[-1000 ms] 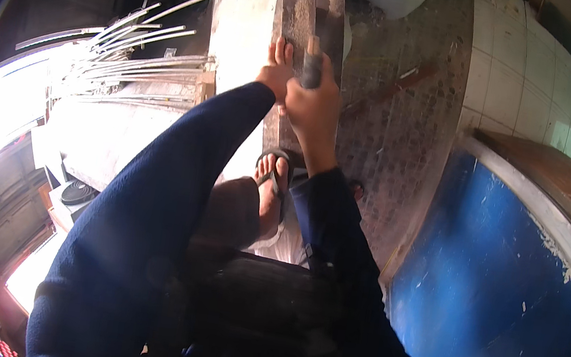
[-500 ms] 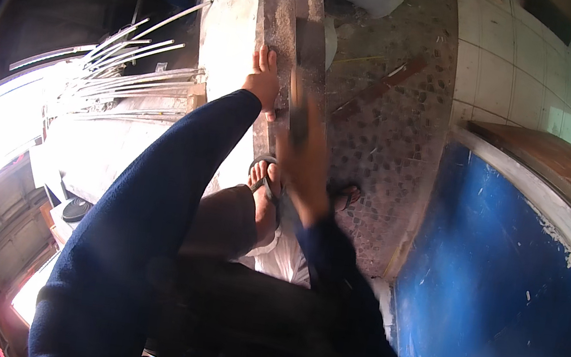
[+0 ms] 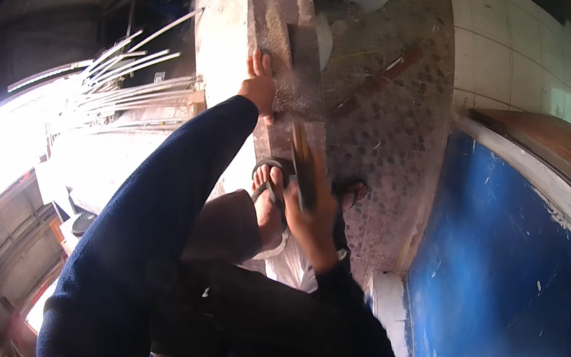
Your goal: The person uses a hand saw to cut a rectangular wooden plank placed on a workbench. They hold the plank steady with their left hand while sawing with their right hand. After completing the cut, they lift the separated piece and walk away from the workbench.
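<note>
Thin white rods lie left of the dusty plank. The left hand rests open on the plank's left edge; the right hand grips a dark-handled tool by the plank's near end. Right of the plank is 1 blue panel.

1 long, flat board lies lengthwise beneath the left hand, reaching well beyond its fingertips and back past its wrist. It is dull grey-brown, with straight edges and pale, gritty-looking specks just beyond and to the right of that hand. A darker patch shows on it ahead and to the right of the same fingers.

1 slim tool sits in the curled right hand, slanting forward and slightly left. Its body is dark, its front end light brown. Motion blurs it; whether that end touches the board cannot be told.
</note>
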A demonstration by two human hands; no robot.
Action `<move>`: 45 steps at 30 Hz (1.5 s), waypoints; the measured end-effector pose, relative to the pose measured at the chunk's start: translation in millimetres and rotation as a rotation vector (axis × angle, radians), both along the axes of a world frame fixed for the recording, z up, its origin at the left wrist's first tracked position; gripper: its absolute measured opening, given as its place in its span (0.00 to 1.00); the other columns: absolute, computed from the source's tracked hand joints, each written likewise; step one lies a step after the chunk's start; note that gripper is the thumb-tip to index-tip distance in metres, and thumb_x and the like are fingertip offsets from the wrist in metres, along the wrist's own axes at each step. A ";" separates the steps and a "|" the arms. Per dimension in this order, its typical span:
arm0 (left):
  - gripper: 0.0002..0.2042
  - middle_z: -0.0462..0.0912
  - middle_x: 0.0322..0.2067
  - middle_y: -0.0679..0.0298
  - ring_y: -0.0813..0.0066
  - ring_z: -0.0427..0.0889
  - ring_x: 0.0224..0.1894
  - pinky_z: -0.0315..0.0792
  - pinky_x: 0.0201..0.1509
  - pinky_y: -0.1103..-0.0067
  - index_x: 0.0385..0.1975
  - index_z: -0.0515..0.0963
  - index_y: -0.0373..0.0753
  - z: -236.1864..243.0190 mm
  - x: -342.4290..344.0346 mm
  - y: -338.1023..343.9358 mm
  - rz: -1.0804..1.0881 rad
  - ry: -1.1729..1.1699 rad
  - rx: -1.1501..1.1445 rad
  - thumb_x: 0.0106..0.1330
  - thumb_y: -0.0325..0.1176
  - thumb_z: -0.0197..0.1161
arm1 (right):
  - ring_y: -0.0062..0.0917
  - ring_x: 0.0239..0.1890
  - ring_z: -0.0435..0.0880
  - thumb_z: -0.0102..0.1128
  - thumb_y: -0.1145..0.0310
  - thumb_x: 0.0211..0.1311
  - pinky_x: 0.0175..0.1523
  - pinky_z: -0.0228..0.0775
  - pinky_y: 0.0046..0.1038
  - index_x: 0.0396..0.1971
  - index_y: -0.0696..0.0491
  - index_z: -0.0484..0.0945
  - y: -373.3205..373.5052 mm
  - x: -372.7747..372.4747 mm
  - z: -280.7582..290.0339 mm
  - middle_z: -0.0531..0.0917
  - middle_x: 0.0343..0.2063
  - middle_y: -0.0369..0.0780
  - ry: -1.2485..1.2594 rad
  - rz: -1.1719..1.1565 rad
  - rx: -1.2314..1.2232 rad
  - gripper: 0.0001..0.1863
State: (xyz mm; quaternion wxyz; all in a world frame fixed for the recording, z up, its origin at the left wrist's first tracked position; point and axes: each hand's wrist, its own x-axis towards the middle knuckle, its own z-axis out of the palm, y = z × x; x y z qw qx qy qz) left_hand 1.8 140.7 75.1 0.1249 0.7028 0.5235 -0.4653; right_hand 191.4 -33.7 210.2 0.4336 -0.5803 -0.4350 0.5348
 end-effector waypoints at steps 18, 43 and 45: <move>0.79 0.34 0.76 0.26 0.21 0.30 0.77 0.42 0.81 0.46 0.71 0.36 0.11 13.7 6.1 -3.5 -0.011 -0.011 -0.069 0.37 0.66 0.83 | 0.39 0.57 0.85 0.61 0.74 0.64 0.57 0.77 0.37 0.66 0.60 0.70 -51.3 6.3 16.7 0.83 0.53 0.52 -0.137 0.004 -0.002 0.30; 0.75 0.36 0.75 0.24 0.22 0.30 0.77 0.37 0.81 0.44 0.71 0.45 0.11 12.2 4.0 -6.1 -0.040 0.013 -0.053 0.37 0.67 0.82 | 0.43 0.55 0.87 0.59 0.77 0.65 0.57 0.80 0.37 0.68 0.59 0.68 -65.6 16.8 9.1 0.85 0.52 0.54 -0.156 0.006 -0.023 0.31; 0.76 0.37 0.75 0.25 0.22 0.31 0.77 0.38 0.81 0.45 0.71 0.44 0.11 13.8 7.6 -5.2 -0.009 0.008 -0.065 0.35 0.66 0.83 | 0.40 0.56 0.87 0.59 0.78 0.65 0.58 0.80 0.35 0.68 0.59 0.70 -71.5 17.0 15.9 0.85 0.53 0.52 -0.145 -0.072 -0.055 0.29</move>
